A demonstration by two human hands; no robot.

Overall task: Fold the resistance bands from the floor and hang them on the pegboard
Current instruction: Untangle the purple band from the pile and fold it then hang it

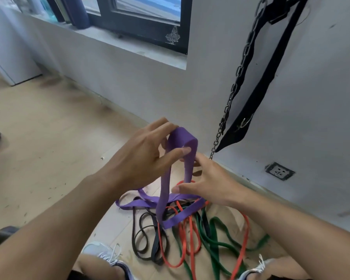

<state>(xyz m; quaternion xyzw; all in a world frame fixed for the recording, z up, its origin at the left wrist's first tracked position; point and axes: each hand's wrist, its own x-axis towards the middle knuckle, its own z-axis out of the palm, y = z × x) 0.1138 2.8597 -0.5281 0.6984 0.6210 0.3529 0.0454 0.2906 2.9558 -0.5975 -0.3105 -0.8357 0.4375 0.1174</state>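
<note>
My left hand (143,158) holds up the top loop of a wide purple resistance band (166,190), pinched between thumb and fingers. Both strands hang down to the floor, where the rest of the band lies spread. My right hand (208,180) sits just right of the hanging strands, its fingers spread and touching them. Below lies a tangled pile: orange bands (185,239), green bands (214,243) and thin black bands (146,239). No pegboard is in view.
A black strap (257,93) and a metal chain (233,91) hang on the grey wall to the right. A wall socket (280,171) sits low on that wall. My two shoes (101,252) frame the pile. A window sill (129,45) runs at the upper left.
</note>
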